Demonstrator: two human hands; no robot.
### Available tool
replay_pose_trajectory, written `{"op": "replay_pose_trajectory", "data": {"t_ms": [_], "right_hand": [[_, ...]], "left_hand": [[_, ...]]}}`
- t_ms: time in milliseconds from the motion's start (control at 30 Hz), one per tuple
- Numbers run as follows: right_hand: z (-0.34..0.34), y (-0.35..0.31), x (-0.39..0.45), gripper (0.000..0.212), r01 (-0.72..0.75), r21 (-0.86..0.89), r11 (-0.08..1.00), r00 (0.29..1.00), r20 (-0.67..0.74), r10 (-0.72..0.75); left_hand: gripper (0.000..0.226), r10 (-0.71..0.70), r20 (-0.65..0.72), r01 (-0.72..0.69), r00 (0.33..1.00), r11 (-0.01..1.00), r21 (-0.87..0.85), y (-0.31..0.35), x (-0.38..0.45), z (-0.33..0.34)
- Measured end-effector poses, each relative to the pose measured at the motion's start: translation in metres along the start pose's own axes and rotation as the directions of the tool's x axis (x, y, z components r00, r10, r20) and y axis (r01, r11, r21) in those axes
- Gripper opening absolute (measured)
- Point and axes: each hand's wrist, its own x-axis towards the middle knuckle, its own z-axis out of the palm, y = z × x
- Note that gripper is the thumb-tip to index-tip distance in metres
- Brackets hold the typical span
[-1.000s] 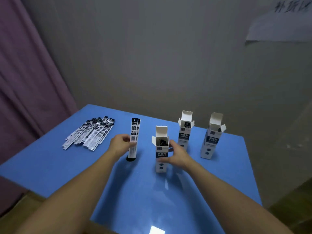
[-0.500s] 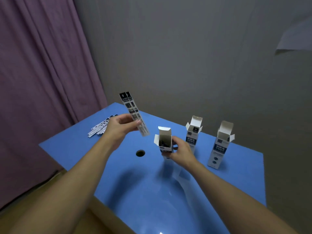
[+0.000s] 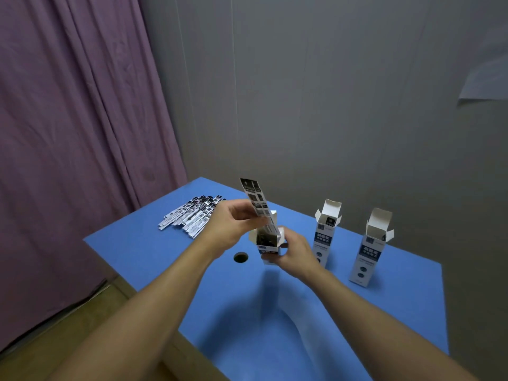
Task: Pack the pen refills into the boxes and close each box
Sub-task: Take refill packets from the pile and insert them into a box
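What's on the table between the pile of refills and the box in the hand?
In the head view, only a round hole in the blue table.

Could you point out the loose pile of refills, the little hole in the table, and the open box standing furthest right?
pile of refills [image 3: 189, 217]: head view, middle of the fanned packets.
hole in the table [image 3: 240, 257]: head view, its dark centre.
rightmost open box [image 3: 368, 254]: head view, printed front face.

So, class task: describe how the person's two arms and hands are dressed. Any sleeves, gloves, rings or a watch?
Both forearms are bare as far as the frame shows, with no sleeve in view. The left hand and right hand wear no gloves. No watch, bracelet or ring shows on either wrist or on the fingers that are visible.
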Motion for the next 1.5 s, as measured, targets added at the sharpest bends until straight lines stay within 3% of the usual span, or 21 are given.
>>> {"op": "replay_pose_trajectory", "data": {"t_ms": [233, 367, 500, 633, 800, 1033, 1133, 1267, 1500], "right_hand": [[-0.005, -0.001, -0.004, 0.045, 0.038, -0.036, 0.999, 0.999, 0.001, -0.038], [-0.005, -0.002, -0.007, 0.044, 0.041, -0.036, 0.999, 0.999, -0.001, -0.041], [-0.005, -0.005, -0.006, 0.043, 0.040, -0.021, 0.999, 0.999, -0.024, -0.040], [-0.005, -0.006, -0.005, 0.048, 0.041, -0.036, 0.999, 0.999, -0.017, -0.041], [-0.004, -0.008, -0.007, 0.049, 0.038, -0.020, 0.999, 0.999, -0.008, -0.038], [-0.001, -0.008, -0.008, 0.052, 0.015, -0.021, 1.000, 1.000, 0.024, -0.014], [0.001, -0.005, -0.009, 0.056, -0.022, -0.014, 1.000, 0.999, 0.038, 0.022], [0.004, 0.005, -0.011, 0.055, -0.159, 0.008, 0.987, 0.987, 0.009, 0.159], [0.009, 0.031, -0.014, 0.045, -0.379, 0.001, 0.925, 0.925, -0.009, 0.379]], "left_hand": [[0.018, 0.006, -0.008, -0.006, 1.000, 0.999, 0.038, -0.006, -0.002, 0.000], [0.009, -0.022, 0.003, 0.020, 1.000, 0.968, 0.252, -0.017, 0.002, -0.002], [0.014, -0.062, 0.065, 0.033, 0.996, 0.924, 0.380, -0.028, 0.003, -0.001], [0.021, -0.186, -0.004, 0.160, 0.983, 0.837, 0.523, -0.040, 0.006, -0.006], [0.018, -0.206, 0.022, 0.157, 0.978, 0.806, 0.571, -0.035, 0.005, -0.007], [0.028, -0.174, 0.096, 0.102, 0.980, 0.857, 0.505, -0.029, 0.003, -0.012], [0.026, -0.132, 0.085, 0.078, 0.988, 0.880, 0.468, -0.031, -0.001, -0.016], [0.027, -0.108, -0.027, 0.109, 0.994, 0.898, 0.427, -0.045, -0.009, -0.028], [0.031, -0.231, -0.072, 0.220, 0.970, 0.719, 0.659, -0.089, -0.032, -0.059]]}}
